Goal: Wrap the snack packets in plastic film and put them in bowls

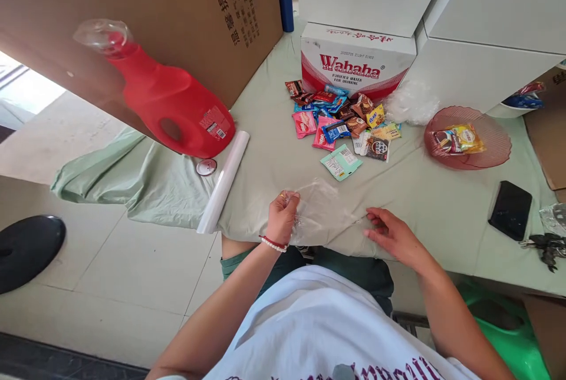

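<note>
My left hand (283, 215) is closed on one end of a clear plastic bag (325, 200), which spreads to the right over the cloth. Across from it, my right hand (393, 235) has its fingers apart, near the bag's right side, with nothing seen in it. Just beyond the bag lies a mint-green snack packet (341, 162). Behind that is a pile of small wrapped snacks (336, 115) in red, blue, pink, brown and yellow.
A Wahaha water carton (354, 62) stands behind the pile, beside crumpled clear plastic (411, 103). To the right are a pink bowl (499, 144) with packets, a phone (510, 210) and keys (548, 247). On the left are a white roll (224, 182) and a red jug (177, 103).
</note>
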### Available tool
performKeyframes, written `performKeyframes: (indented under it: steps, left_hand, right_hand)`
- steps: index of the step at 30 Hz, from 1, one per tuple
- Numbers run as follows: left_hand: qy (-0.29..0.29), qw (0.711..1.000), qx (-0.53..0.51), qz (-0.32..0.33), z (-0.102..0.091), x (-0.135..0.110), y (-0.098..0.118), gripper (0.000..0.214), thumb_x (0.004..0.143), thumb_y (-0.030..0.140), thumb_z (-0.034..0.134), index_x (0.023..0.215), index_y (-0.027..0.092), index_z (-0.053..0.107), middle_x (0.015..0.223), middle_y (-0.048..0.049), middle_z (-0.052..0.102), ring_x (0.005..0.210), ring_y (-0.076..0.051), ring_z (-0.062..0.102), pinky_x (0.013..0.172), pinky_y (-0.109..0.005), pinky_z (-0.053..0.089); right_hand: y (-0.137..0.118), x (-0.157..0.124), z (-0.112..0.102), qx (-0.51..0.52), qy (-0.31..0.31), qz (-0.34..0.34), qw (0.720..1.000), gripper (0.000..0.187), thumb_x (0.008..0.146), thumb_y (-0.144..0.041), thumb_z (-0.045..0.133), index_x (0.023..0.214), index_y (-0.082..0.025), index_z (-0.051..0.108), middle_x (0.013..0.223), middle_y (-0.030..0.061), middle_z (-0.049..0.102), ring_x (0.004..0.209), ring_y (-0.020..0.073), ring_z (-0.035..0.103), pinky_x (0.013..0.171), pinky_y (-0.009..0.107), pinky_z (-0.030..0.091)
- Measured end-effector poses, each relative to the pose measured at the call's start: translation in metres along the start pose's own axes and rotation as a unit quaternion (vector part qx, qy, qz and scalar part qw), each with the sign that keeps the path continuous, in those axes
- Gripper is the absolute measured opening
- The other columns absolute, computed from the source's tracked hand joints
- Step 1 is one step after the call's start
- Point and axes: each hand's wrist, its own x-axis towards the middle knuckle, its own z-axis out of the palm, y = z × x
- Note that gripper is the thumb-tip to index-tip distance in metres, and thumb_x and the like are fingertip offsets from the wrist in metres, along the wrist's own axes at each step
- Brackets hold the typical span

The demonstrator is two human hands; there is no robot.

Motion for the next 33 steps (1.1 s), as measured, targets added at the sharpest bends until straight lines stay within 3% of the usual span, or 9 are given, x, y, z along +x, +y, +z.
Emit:
performKeyframes:
  steps: [5,10,15,18,20,22,25,28,33]
  left_hand:
    - [-0.056,0.990,0.096,0.084,0.011,-0.014,0.001,0.044,0.082,0.063,0.071,0.082,0.019,0.070,0.064,0.0037,0.053,0.058,-0.011,0.043,0.056,-0.025,0.034]
    - [-0.095,0.995,0.015,0.030,0.006,-0.023,0.010,0.060,0.082,0.074,0.068,0.098,0.017,0.077,0.053,0.0078,0.034,0.048,-0.009,0.032,0.048,-0.023,0.024]
    - [-0.006,0.992,-0.111,-0.060,-0.017,-0.009,0.011,0.070,0.073,0.076,0.073,0.108,0.015,0.070,0.058,0.0126,0.024,0.043,-0.005,0.020,0.042,-0.020,0.020]
    - [0.090,0.995,0.015,0.040,-0.028,-0.005,0.007,0.060,0.074,0.061,0.077,0.114,0.018,0.065,0.068,0.0075,0.044,0.053,-0.009,0.043,0.050,-0.023,0.038]
    - [0.167,0.947,0.182,0.203,-0.031,-0.009,0.007,0.050,0.077,0.044,0.078,0.118,0.020,0.064,0.088,-0.0016,0.059,0.078,-0.017,0.060,0.069,-0.032,0.052]
    - [0.161,0.848,0.333,0.381,-0.031,-0.014,0.009,0.033,0.083,0.030,0.071,0.115,0.021,0.068,0.104,-0.0086,0.066,0.103,-0.025,0.064,0.091,-0.042,0.052]
    - [-0.069,0.712,0.451,0.534,-0.021,-0.016,0.013,0.029,0.093,0.016,0.054,0.114,0.025,0.073,0.110,-0.0095,0.073,0.117,-0.024,0.065,0.101,-0.042,0.049]
    - [-0.197,0.677,0.527,0.475,-0.003,-0.005,0.016,0.040,0.100,0.019,0.044,0.131,0.023,0.069,0.138,-0.0117,0.068,0.117,-0.022,0.067,0.096,-0.037,0.055]
    - [-0.129,0.687,0.662,0.270,0.019,0.018,0.026,0.052,0.107,0.041,0.036,0.153,0.025,0.052,0.171,-0.0092,0.035,0.113,-0.027,0.070,0.079,-0.038,0.060]
  right_hand:
    - [-0.029,0.028,0.008,-0.016,0.018,-0.045,0.999,0.070,0.082,-0.057,0.077,0.143,-0.026,0.060,0.132,0.0120,0.068,0.121,0.0303,0.064,0.102,0.048,0.054]
    - [-0.058,0.079,0.042,0.096,0.095,-0.072,0.988,0.035,0.093,-0.052,0.058,0.098,-0.021,0.073,0.103,0.0086,0.071,0.093,0.0216,0.068,0.083,0.036,0.057]
    - [-0.056,0.094,0.051,0.303,0.167,0.019,0.938,0.039,0.088,-0.060,0.060,0.086,-0.021,0.063,0.082,0.0008,0.064,0.058,0.0125,0.054,0.053,0.026,0.044]
    - [-0.045,0.087,0.049,0.312,0.166,0.055,0.934,0.040,0.087,-0.061,0.061,0.083,-0.021,0.060,0.076,-0.0015,0.062,0.050,0.0104,0.046,0.047,0.025,0.036]
    - [-0.037,0.081,0.048,0.259,0.178,0.055,0.948,0.040,0.089,-0.060,0.060,0.083,-0.021,0.063,0.074,-0.0015,0.063,0.050,0.0111,0.046,0.049,0.026,0.036]
    - [-0.030,0.076,0.048,0.197,0.192,0.044,0.960,0.040,0.091,-0.058,0.058,0.085,-0.020,0.066,0.073,-0.0005,0.065,0.055,0.0131,0.050,0.054,0.026,0.039]
    - [-0.025,0.073,0.049,0.134,0.194,0.023,0.972,0.041,0.094,-0.057,0.054,0.087,-0.019,0.069,0.074,0.0013,0.068,0.063,0.0155,0.055,0.061,0.027,0.042]
    - [-0.026,0.072,0.049,0.096,0.181,0.000,0.979,0.042,0.096,-0.057,0.051,0.087,-0.020,0.069,0.075,0.0017,0.068,0.063,0.0159,0.055,0.062,0.027,0.042]
    - [-0.021,0.063,0.043,0.079,0.194,-0.002,0.978,0.044,0.097,-0.058,0.049,0.088,-0.020,0.068,0.072,0.0011,0.067,0.060,0.0157,0.054,0.061,0.027,0.041]
